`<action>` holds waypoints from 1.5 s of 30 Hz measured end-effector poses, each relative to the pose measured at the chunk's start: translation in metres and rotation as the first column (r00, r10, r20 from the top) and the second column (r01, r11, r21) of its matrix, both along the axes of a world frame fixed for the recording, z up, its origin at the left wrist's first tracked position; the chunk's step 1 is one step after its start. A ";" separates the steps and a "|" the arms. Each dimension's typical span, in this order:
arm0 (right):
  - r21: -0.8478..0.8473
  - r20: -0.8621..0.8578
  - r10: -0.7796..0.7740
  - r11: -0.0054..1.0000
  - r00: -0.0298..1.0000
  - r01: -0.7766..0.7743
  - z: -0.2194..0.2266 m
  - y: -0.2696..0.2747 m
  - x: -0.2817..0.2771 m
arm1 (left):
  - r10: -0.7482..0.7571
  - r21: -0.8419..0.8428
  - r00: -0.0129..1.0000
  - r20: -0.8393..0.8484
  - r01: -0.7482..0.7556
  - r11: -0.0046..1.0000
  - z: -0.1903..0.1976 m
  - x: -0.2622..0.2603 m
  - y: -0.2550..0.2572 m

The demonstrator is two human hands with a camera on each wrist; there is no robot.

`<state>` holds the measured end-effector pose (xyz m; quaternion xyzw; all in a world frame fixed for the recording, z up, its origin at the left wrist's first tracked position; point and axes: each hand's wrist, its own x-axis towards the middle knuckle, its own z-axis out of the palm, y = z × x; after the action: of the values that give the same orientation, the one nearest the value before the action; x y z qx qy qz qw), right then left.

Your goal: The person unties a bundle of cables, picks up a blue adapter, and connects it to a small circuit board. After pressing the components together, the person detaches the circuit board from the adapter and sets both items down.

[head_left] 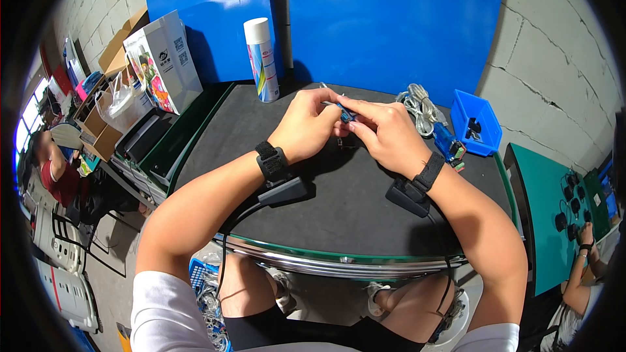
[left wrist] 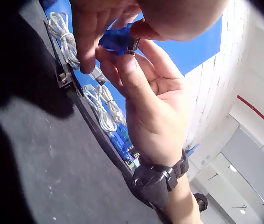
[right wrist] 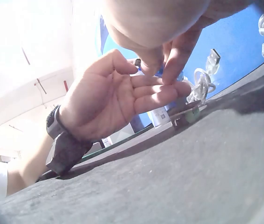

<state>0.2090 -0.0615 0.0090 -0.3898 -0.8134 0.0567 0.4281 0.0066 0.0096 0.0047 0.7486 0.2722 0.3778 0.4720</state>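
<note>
Above the mat, both hands meet at a translucent blue cable connector (left wrist: 118, 39) with a metal end. My left hand (head_left: 305, 125) pinches it, its thumb near the metal end in the left wrist view. My right hand (head_left: 393, 133) holds it from the other side, thumb (left wrist: 131, 70) and fingers around it. In the head view the fingers cover most of the connector. A silver USB plug (right wrist: 214, 58) on a clear cable shows behind the hands in the right wrist view. Below them, a small part with a green block (right wrist: 192, 115) sits on the mat.
Coiled clear cables (head_left: 420, 109) and blue connectors with green terminal blocks (head_left: 450, 146) lie right of my hands. A blue bin (head_left: 495, 133) with small black pieces stands beyond. A spray can (head_left: 263, 65) stands at the back left, near a white bag (head_left: 166, 58). Blue panels close the back.
</note>
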 end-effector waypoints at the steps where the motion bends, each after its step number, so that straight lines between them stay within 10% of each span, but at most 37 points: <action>1: 0.003 -0.024 0.011 1.000 1.000 -0.011 -0.001 0.001 0.000 | 0.000 -0.001 1.000 0.000 0.000 1.000 0.000 0.000 -0.001; 45: 0.007 -0.241 -0.087 0.996 0.967 0.091 -0.006 0.007 0.000 | 0.015 -0.041 0.993 0.117 -0.011 0.999 0.000 0.006 -0.005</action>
<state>0.2087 -0.0547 0.0028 -0.4124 -0.7375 0.0770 0.5292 0.0125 0.0044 0.0051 0.7136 0.2563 0.4188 0.4996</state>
